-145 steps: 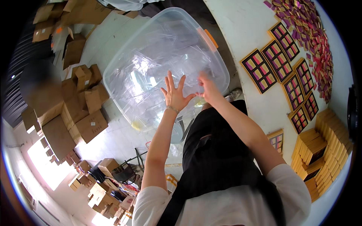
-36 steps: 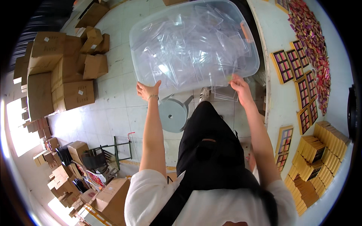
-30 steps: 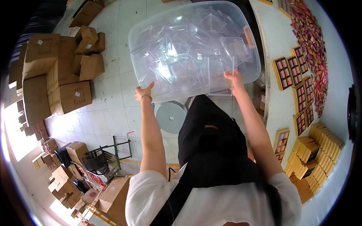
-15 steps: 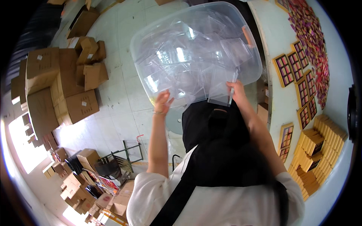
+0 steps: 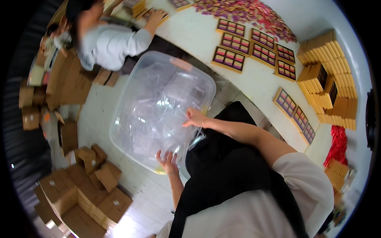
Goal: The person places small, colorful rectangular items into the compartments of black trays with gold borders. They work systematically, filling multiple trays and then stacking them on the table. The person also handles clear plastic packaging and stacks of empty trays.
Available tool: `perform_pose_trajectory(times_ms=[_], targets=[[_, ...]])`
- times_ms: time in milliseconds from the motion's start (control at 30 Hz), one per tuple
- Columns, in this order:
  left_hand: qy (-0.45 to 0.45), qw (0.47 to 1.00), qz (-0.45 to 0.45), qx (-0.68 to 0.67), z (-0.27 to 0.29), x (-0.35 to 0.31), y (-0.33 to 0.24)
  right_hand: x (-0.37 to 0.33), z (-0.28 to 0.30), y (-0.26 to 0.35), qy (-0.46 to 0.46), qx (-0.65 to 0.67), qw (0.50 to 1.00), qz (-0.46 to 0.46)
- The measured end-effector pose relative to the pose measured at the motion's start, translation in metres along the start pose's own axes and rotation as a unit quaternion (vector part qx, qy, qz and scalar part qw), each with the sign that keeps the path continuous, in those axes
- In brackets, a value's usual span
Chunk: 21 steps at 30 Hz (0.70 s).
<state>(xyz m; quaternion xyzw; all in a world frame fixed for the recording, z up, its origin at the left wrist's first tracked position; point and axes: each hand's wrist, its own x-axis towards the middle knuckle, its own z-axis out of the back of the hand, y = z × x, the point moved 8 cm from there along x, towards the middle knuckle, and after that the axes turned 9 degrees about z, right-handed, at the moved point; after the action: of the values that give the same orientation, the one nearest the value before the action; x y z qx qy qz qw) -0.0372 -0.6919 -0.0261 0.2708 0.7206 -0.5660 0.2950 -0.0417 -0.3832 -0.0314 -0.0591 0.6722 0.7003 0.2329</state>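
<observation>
A large translucent plastic tub [image 5: 120, 99] stands in front of me. It is heaped with thin clear plastic covers [image 5: 152, 107], which overlap and reflect the light. At the tub's near left edge is my left hand [image 5: 170, 163], fingers spread, holding nothing. My right hand [image 5: 195, 118] is over the near right part of the heap, its thumb and fingers curled in. What it pinches, if anything, is too clear to make out against the covers beneath.
To the right runs a white table [image 5: 198, 37] with filled gold-edged boxes [image 5: 229, 58], a heap of small wrapped pieces [image 5: 254, 16] and stacked gold boxes [image 5: 317, 83]. A co-worker [image 5: 113, 45] sits at the table's far left. Brown cartons [image 5: 71, 186] fill the floor at lower left.
My view has swung right, bringing the co-worker and more of the table into sight. The upright clear plastic cover in my right hand no longer shows there; my left hand stays open.
</observation>
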Motion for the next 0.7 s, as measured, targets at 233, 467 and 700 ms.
perform_pose_trajectory(times_ms=[233, 467, 700], targets=[[0.250, 0.955, -0.101, 0.124, -0.211, -0.045, -0.093, -0.047, 0.141, 0.025, -0.083, 0.391, 0.916, 0.034], [0.462, 0.871, 0.098, 0.136, -0.595, -0.014, 0.010, -0.103, 0.451, 0.002, -0.402, 0.516, 0.748, 0.113], [0.439, 0.866, 0.224, 0.082, -0.907, 0.104, 0.146, -0.044, 0.667, -0.077, -0.572, 0.656, 0.457, 0.182]])
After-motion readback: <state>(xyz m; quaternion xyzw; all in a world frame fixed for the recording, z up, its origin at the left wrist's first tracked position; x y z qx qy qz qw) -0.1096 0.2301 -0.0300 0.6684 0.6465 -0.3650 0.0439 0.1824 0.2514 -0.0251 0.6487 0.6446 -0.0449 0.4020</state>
